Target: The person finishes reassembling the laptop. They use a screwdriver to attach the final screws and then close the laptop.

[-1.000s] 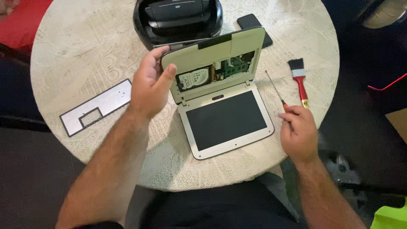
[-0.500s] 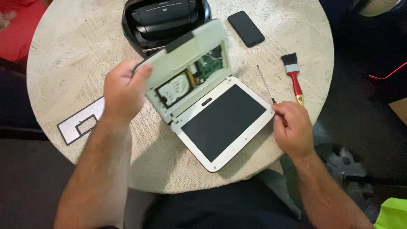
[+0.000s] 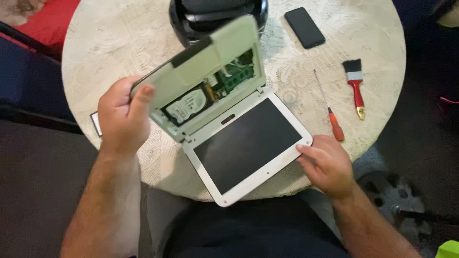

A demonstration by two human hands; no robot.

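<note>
Head view: small white laptop lying open on round pale table, screen half flat, opened base half tilted up with hard drive and green circuit board exposed. Left hand clamped on outer edge of raised base, thumb over rim. Right hand resting on near corner of screen half, fingers loosely apart, gripping nothing. Just beyond right hand, orange-handled screwdriver; further out, red-handled brush and black phone. Beyond laptop, black rounded device.
</note>
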